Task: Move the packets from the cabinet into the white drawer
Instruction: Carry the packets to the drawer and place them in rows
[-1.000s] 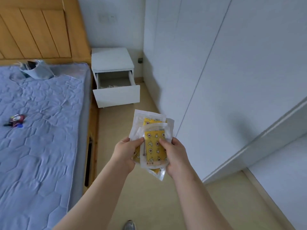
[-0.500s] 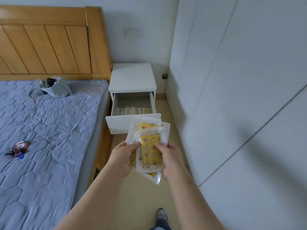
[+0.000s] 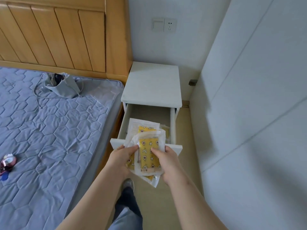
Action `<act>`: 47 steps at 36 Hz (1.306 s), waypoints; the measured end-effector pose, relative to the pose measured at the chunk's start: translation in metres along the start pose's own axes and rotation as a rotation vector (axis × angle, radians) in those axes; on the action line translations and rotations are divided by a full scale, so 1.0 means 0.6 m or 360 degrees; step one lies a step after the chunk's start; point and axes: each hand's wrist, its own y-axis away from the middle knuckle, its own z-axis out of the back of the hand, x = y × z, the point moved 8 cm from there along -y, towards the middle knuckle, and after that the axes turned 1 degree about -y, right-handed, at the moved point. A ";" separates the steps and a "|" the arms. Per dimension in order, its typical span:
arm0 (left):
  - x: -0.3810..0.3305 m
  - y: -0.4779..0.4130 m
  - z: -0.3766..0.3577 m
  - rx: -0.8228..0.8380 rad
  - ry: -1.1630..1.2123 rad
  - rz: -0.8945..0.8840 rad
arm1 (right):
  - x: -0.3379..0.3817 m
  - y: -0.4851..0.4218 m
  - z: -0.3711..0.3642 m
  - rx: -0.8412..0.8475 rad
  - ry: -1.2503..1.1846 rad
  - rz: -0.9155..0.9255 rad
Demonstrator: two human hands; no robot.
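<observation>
Both hands hold one stack of clear packets [image 3: 148, 152] with yellow patterned contents. My left hand [image 3: 122, 161] grips the stack's left side, and my right hand [image 3: 167, 162] grips its right side with the thumb on top. The stack hovers over the front edge of the white drawer [image 3: 123, 130], which is pulled out of the white bedside cabinet [image 3: 152, 83]. More packets [image 3: 166, 130] lie inside the drawer, partly hidden behind the held stack.
A bed with a blue quilted mattress [image 3: 49, 138] and wooden headboard [image 3: 58, 30] lies to the left. A grey bag [image 3: 62, 86] and a small red object [image 3: 7, 161] rest on it. White wardrobe panels [image 3: 257, 97] fill the right. My foot [image 3: 128, 184] stands on the beige floor.
I have walked closer to the bedside cabinet. The held stack has moved from in front of the drawer to above its front edge. Both hands keep their hold.
</observation>
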 end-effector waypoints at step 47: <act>-0.070 -0.748 -0.085 -0.0372 0.0154 0.0196 | -0.032 -0.744 0.023 0.0240 0.0349 -0.0374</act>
